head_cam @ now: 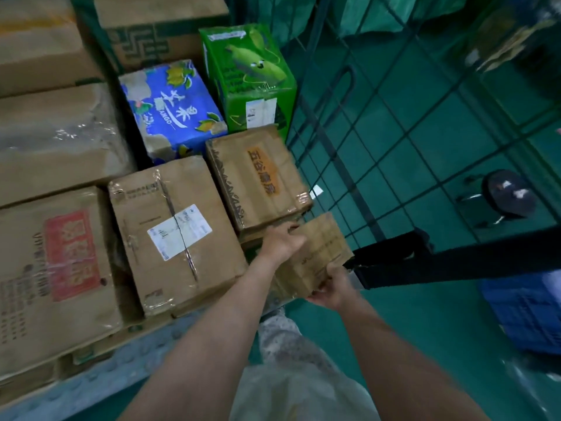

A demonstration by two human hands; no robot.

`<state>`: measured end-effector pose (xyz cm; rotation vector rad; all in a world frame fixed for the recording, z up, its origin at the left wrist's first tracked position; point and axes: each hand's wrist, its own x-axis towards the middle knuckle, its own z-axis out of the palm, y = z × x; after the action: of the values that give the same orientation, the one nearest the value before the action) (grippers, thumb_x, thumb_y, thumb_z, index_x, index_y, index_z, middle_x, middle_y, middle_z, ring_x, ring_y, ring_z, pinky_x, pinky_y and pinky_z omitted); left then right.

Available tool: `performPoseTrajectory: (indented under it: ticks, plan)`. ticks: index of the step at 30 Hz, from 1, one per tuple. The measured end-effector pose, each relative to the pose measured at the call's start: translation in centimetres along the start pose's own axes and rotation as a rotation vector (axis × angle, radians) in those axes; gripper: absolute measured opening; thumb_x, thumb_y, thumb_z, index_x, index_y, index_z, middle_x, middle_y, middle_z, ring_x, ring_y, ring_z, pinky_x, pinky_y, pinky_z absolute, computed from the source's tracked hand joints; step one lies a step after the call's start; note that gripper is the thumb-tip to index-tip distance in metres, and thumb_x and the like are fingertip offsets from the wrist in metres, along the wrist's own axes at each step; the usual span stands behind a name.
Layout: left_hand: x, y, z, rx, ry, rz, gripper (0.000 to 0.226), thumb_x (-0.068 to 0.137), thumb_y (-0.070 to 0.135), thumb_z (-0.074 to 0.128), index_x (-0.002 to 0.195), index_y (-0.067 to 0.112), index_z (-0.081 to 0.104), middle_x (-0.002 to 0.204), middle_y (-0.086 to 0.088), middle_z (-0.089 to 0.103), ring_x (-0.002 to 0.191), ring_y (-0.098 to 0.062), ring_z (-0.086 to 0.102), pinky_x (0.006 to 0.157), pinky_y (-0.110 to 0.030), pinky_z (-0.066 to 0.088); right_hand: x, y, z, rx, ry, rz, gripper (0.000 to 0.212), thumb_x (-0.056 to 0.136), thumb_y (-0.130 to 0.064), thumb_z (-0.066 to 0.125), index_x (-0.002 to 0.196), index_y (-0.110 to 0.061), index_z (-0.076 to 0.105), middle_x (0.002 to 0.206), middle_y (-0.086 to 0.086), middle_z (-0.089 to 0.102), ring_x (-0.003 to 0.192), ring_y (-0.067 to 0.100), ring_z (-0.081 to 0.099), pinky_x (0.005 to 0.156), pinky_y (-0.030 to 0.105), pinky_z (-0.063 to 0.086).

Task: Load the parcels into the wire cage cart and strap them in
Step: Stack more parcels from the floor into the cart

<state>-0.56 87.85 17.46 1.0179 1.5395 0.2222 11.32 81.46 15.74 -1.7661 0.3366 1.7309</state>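
Observation:
I hold a small brown cardboard parcel (318, 253) at the cart's front right corner. My left hand (280, 241) grips its far left edge, and my right hand (335, 287) grips its near right corner. The parcel is tilted, just in front of a brown box with an orange label (258, 177). Inside the wire cage cart (394, 132) lie several parcels: a taped box with a white label (176, 235), a blue mango box (173, 110) and a green box (249, 74). A black strap (440, 262) stretches from the cart's corner to the right.
Large brown cartons (54, 262) fill the left side of the cart. A blue plastic crate (528, 311) stands on the green floor at the right. A dark stool (507, 192) shows through the cage mesh. The cart's metal floor edge (91, 384) runs along the front.

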Motion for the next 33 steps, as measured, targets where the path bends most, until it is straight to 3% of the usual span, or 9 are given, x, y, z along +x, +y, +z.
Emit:
performPoseTrajectory:
  ticks: [4,7,10,15,19,21,24,30,33]
  plan:
    - [2.6,0.6,0.2,-0.02,0.04,-0.042,0.03,0.084,0.032,0.059,0.113,0.034,0.055,0.127,-0.005,0.052,0.115,-0.026,0.051,0.097,-0.029,0.044,1.8,-1.8,0.8,0.003,-0.029,-0.011,0.035,0.102,-0.031,0.034,0.121,-0.006,0.048,0.122,0.018,0.05,0.126,0.037,0.044,0.094,0.052,0.041]
    - [3.8,-0.2,0.2,0.009,0.114,-0.084,0.046,0.085,0.031,0.055,0.131,0.027,0.05,0.131,-0.009,0.051,0.119,-0.031,0.049,0.101,-0.033,0.042,3.3,-2.1,2.2,-0.057,-0.036,0.039,0.042,0.101,-0.033,0.037,0.13,-0.004,0.047,0.132,0.017,0.05,0.125,0.037,0.046,0.09,0.05,0.042]
    - [3.1,-0.7,0.5,-0.015,0.181,-0.08,0.047,0.084,0.02,0.056,0.13,0.016,0.046,0.128,-0.016,0.047,0.113,-0.034,0.051,0.099,-0.036,0.043,5.0,-0.9,2.8,-0.052,-0.041,0.111,0.045,0.103,-0.034,0.028,0.131,-0.004,0.047,0.132,0.02,0.049,0.126,0.037,0.045,0.095,0.049,0.04]
    - [1.9,-2.2,0.6,-0.071,0.356,-0.192,0.044,0.087,0.014,0.055,0.126,0.011,0.036,0.132,-0.018,0.035,0.103,-0.035,0.054,0.087,-0.03,0.04,7.1,1.8,4.5,-0.225,-0.073,0.093,0.033,0.102,-0.018,0.032,0.087,0.0,0.056,0.084,0.019,0.059,0.072,0.03,0.057,0.085,0.05,0.045]
    - [2.1,-3.0,-0.5,-0.035,0.31,-0.229,0.04,0.088,0.015,0.055,0.124,0.013,0.037,0.128,-0.017,0.041,0.103,-0.032,0.054,0.083,-0.028,0.037,7.7,2.3,5.6,-0.438,-0.005,0.098,0.034,0.103,-0.022,0.03,0.119,-0.002,0.053,0.105,0.022,0.061,0.083,0.034,0.061,0.067,0.044,0.048]
    - [2.2,-2.9,-0.8,-0.06,0.313,-0.237,0.037,0.088,0.015,0.053,0.122,0.013,0.04,0.127,-0.016,0.045,0.107,-0.03,0.052,0.083,-0.026,0.036,7.5,2.0,5.4,-0.584,-0.021,0.125,0.038,0.102,-0.03,0.031,0.118,-0.005,0.055,0.098,0.016,0.063,0.079,0.03,0.061,0.056,0.036,0.048]
    - [2.0,-2.2,-1.2,-0.107,0.309,-0.257,0.037,0.089,0.016,0.052,0.124,0.01,0.043,0.127,-0.016,0.05,0.111,-0.03,0.051,0.087,-0.026,0.038,6.2,1.0,5.4,-0.834,-0.019,0.161,0.037,0.099,-0.034,0.036,0.107,-0.003,0.054,0.099,0.016,0.063,0.083,0.03,0.062,0.057,0.035,0.052]
    - [0.0,-1.3,-3.1,-0.339,0.398,-0.228,0.025,0.09,0.008,0.048,0.115,0.005,0.052,0.11,-0.015,0.059,0.1,-0.027,0.055,0.075,-0.023,0.037,4.5,-0.7,7.5,-1.066,0.057,-0.024,0.026,0.098,-0.027,0.04,0.096,-0.007,0.056,0.094,0.011,0.064,0.087,0.026,0.063,0.058,0.032,0.053]
    - [-1.7,-1.6,-4.8,-0.517,0.488,-0.189,0.017,0.09,0.011,0.053,0.107,0.013,0.052,0.111,-0.014,0.061,0.095,-0.026,0.059,0.076,-0.03,0.044,2.9,-0.6,9.6,-1.103,0.016,-0.309,0.03,0.094,-0.03,0.041,0.075,-0.014,0.057,0.091,0.011,0.067,0.08,0.027,0.065,0.071,0.038,0.057]
